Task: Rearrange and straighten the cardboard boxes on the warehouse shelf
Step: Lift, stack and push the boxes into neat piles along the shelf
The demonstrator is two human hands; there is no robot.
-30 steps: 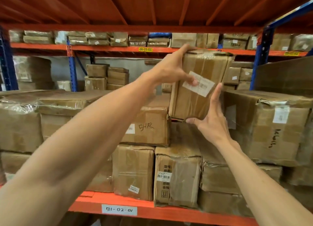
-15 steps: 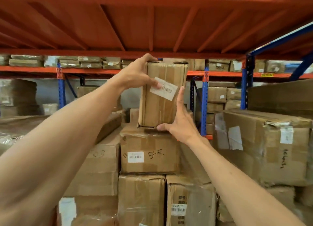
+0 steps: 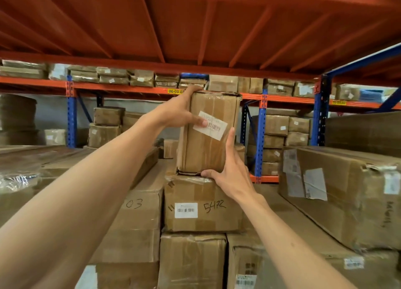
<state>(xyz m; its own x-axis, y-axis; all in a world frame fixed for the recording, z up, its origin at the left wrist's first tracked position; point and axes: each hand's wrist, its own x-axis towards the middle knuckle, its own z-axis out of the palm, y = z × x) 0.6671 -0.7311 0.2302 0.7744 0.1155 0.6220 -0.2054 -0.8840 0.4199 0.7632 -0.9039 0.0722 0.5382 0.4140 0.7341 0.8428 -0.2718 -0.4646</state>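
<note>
Brown cardboard box (image 3: 208, 150) w/ white barcode label (image 3: 210, 125); orange shelf deck (image 3: 195, 28); blue uprights (image 3: 258, 137).

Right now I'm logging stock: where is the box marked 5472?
Centre of the head view: the box marked 5472 sits directly beneath the small upright box both hands hold, right of the 03 box.

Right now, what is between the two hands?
In the head view, only the small upright box: the left hand grips its upper left side, the right hand its lower right corner. It stands on the box marked 5472.
</note>
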